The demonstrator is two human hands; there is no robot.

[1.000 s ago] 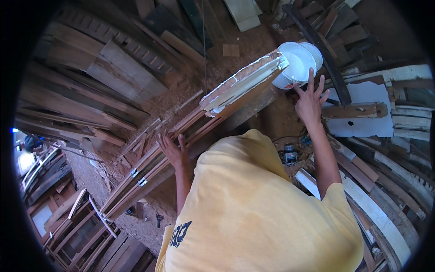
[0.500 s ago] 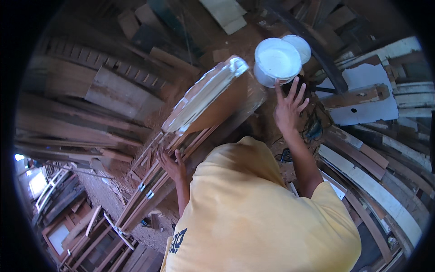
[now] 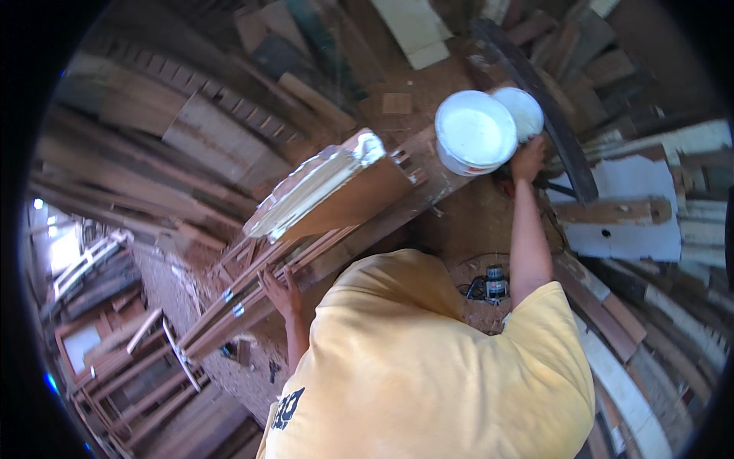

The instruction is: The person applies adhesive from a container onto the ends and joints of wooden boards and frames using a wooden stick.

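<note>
My left hand (image 3: 283,291) rests with its fingers apart on the long wooden rails (image 3: 252,298). On the bench, a brown panel (image 3: 352,195) with a white-smeared edge lies just beyond that hand. A white bucket (image 3: 475,130) holding a pale white substance stands toward the bench's far end. Beside it is a round white lid or second container (image 3: 520,113); I cannot make out which. My right hand (image 3: 527,159) reaches to the near side of this round piece, close to the bucket. Its fingers are largely hidden, so its grip does not show.
A dark curved timber (image 3: 539,107) rises just right of the round white piece. A dark power tool (image 3: 495,283) with a cable lies on the floor near my right arm. Stacked boards (image 3: 206,138) line the left, and a white board (image 3: 627,233) lies right.
My right hand has moved from the bucket's near side, fingers spread, to the round white piece on its right. My left hand stays on the rails. The whole view has shifted slightly.
</note>
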